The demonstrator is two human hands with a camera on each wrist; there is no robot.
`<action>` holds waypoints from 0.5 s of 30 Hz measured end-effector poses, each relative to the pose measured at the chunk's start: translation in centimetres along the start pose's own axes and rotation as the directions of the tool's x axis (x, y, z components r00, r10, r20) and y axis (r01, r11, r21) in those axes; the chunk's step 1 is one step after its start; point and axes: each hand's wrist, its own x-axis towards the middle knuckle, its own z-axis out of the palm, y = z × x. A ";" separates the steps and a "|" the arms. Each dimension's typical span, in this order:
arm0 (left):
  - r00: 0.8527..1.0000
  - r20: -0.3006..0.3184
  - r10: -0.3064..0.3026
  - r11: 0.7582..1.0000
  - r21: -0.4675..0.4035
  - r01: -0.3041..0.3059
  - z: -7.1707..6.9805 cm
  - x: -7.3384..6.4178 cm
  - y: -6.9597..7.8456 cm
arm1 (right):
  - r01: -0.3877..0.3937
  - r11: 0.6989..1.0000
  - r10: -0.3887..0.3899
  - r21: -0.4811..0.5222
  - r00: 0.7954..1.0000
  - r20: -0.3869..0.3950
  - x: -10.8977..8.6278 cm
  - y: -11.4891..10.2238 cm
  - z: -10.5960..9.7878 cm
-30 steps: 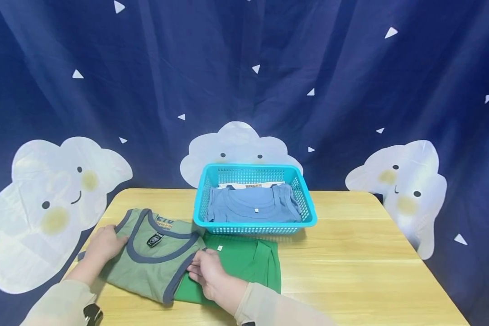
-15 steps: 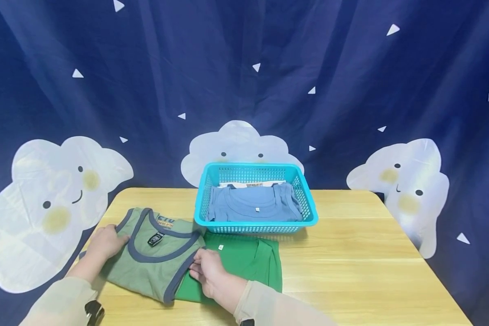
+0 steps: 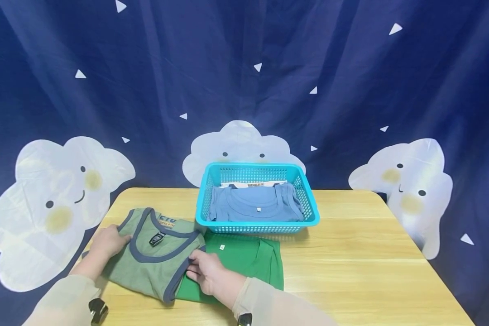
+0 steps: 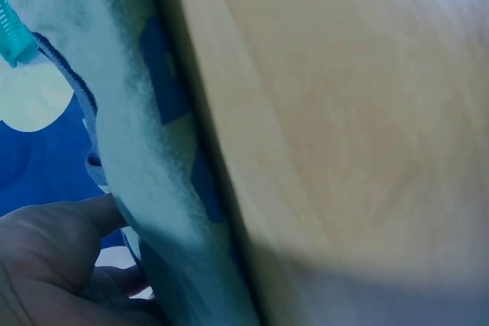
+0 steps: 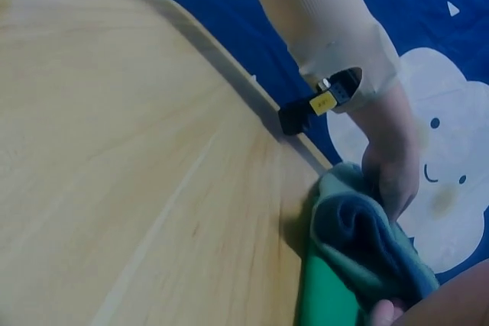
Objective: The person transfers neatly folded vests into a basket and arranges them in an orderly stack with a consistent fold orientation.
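A green tank top [image 3: 155, 274] with dark blue trim, folded, lies at the left of the table in the head view. My left hand [image 3: 109, 241] grips its left side, thumb on top; the left wrist view shows the fingers [image 4: 114, 276] going behind the cloth. At the right armhole, my right hand [image 3: 208, 270] pinches the trimmed edge between thumb and fingers. A darker green folded garment [image 3: 246, 262] lies partly beneath the tank top, under my right hand. In the right wrist view, the tank top's near edge [image 5: 340, 227] is rolled up in layers.
Behind the green garments stands a turquoise basket [image 3: 257, 225], holding a folded blue top [image 3: 250, 199] and a white printed garment [image 3: 240, 184]. The wooden table [image 3: 358, 262] extends to the right. A dark blue cloud-patterned curtain [image 3: 244, 68] hangs behind it.
Both hands and the tank top stay nearly in place. The right hand's fingers shift slightly at the armhole edge, and the head view drifts a little.
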 end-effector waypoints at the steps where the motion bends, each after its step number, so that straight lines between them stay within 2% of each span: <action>1: 1.000 0.005 -0.005 1.000 -0.003 0.005 0.0 0.0 0.1 | -0.005 1.000 0.005 -0.009 1.000 0.004 0.0 0.0 0.0; 8: 0.999 0.032 -0.016 1.000 -0.023 0.017 0.4 0.2 0.1 | -0.031 0.998 0.032 -0.058 0.999 0.030 0.6 0.0 0.0; 15: 0.999 0.036 -0.016 1.000 -0.020 0.016 0.5 0.4 0.4 | 0.008 0.993 -0.006 -0.115 1.000 0.018 0.7 -0.1 0.3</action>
